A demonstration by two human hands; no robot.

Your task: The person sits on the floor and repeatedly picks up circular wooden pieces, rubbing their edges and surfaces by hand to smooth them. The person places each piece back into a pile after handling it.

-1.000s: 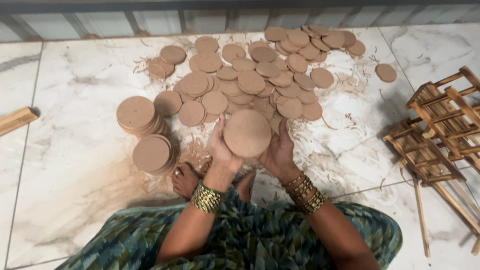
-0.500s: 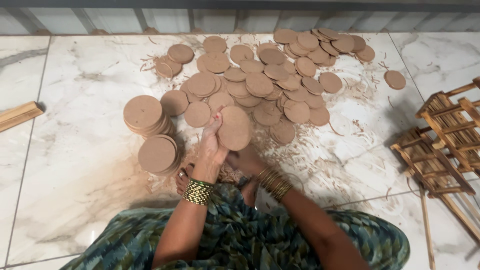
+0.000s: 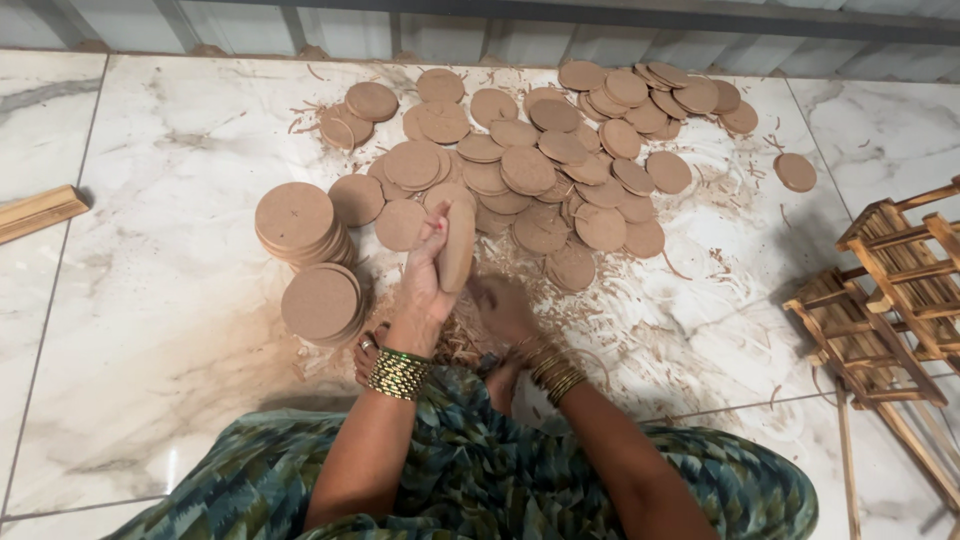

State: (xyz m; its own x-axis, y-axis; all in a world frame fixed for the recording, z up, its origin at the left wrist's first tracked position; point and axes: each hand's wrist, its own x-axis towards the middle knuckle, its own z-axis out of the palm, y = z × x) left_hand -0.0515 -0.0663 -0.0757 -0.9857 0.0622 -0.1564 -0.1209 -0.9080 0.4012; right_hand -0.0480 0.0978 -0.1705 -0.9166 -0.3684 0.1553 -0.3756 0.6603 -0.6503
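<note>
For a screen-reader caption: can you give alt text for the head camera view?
A seated person's left hand holds a round brown disc on edge while the right hand rests low among shavings. Two neat disc stacks sit left, loose discs spread ahead on the marble floor, wooden racks right.

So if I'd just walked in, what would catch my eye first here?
Probably the spread of brown round discs scattered over the white marble floor, with two neat stacks at their left edge. Next, the left hand holding one disc on edge above a litter of shavings, the right hand low beside it. Wooden racks lie at the far right.
</note>
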